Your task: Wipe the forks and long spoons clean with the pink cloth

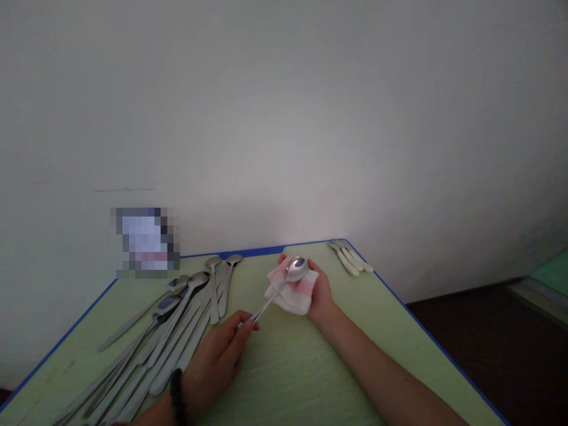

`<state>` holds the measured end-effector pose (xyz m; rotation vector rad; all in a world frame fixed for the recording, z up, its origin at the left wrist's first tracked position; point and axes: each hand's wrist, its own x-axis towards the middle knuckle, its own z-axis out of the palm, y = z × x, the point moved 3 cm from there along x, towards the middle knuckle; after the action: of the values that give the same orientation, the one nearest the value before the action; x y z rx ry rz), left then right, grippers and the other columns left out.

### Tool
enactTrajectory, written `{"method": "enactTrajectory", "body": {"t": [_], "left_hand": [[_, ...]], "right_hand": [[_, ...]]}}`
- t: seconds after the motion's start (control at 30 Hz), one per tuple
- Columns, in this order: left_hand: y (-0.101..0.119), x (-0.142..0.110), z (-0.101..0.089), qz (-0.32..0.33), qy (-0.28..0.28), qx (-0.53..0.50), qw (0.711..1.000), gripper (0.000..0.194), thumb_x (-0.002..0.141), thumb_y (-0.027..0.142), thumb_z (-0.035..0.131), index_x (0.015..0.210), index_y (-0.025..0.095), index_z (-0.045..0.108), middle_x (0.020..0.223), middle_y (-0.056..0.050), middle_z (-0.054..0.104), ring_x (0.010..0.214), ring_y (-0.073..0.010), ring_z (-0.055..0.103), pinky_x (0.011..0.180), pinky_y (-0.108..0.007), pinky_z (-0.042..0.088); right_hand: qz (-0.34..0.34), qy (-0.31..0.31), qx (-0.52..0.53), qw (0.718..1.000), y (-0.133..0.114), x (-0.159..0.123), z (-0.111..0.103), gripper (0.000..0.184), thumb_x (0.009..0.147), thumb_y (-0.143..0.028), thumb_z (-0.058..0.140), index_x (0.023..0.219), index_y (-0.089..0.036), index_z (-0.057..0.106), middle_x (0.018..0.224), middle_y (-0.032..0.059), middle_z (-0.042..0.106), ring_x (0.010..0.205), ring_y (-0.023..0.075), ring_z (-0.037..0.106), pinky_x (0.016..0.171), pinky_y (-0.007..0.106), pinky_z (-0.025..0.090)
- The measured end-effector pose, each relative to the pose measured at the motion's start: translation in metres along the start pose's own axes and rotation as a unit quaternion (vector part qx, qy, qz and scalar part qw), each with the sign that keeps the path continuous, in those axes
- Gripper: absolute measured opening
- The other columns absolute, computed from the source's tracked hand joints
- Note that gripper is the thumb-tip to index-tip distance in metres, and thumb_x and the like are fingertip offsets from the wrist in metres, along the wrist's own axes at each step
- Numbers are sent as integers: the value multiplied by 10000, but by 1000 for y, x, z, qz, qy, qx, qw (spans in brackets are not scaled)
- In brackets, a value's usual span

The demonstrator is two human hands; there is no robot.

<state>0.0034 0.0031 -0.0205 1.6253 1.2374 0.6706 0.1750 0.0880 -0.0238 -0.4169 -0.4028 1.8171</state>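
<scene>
My left hand [226, 343] is closed around the handle of a shiny metal spoon [297, 269], which slants up and to the right. The spoon's bowl lies over a folded pink and white cloth [293, 299]. Beneath and around that cloth is my right hand [322, 290], its fingers curled behind it and partly hidden. Left of my left hand, a loose pile of long metal spoons [195, 281] and other flat-handled cutlery spreads over the table, handles toward me.
Three forks with white handles [350, 257] lie at the table's far right corner. The pale green table [284, 378] has a blue edge and meets a grey wall [284, 130]. A pixelated object [146, 239] stands at the back left. Dark floor shows at right.
</scene>
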Motion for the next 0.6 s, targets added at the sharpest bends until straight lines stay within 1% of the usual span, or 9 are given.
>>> {"method": "enactTrajectory", "body": {"t": [0.07,0.17,0.27,0.37,0.43,0.5,0.6], "left_hand": [[5,0,-1,26,3,67,997,406,900,474,289,941,169,554,482,83,332,425,-104,343,408,-189,248],[11,0,-1,62,17,144,988,400,915,418,275,926,192,605,520,55,406,488,-127,420,466,-207,288],[12,0,0,62,17,176,982,423,920,410,249,897,207,619,547,40,487,516,-141,476,496,-216,324],[12,0,-1,60,15,194,979,432,923,403,231,879,210,615,594,25,568,560,-156,537,550,-229,372],[12,1,-5,55,18,214,975,421,924,386,228,883,213,609,658,9,623,627,-171,584,612,-246,400],[10,1,-9,42,14,244,969,385,920,358,247,892,216,604,773,-13,670,733,-188,622,688,-266,410],[8,1,-14,23,28,280,959,379,921,339,239,893,225,599,785,-18,681,756,-198,636,713,-283,407]], "right_hand": [[14,11,30,999,-2,-4,0,394,784,-416,415,951,-118,611,904,105,691,949,246,611,880,421,444],[18,18,44,999,-1,-11,3,421,800,-457,402,998,-142,598,986,91,682,990,242,598,916,427,410],[16,17,39,999,0,-13,7,441,801,-476,413,1040,-148,585,1042,77,669,985,235,601,922,411,403],[22,19,21,999,1,-14,9,452,799,-491,417,1044,-149,583,1004,75,679,932,235,617,888,412,420],[40,13,9,999,1,-15,11,439,790,-496,430,1004,-151,595,945,76,690,892,233,623,859,410,432],[65,-5,-1,998,3,-15,14,419,772,-490,454,958,-147,606,890,75,692,869,231,622,836,400,440],[90,-37,-11,995,7,-16,17,362,732,-399,489,921,-118,616,820,75,683,824,219,617,807,364,449]]}}
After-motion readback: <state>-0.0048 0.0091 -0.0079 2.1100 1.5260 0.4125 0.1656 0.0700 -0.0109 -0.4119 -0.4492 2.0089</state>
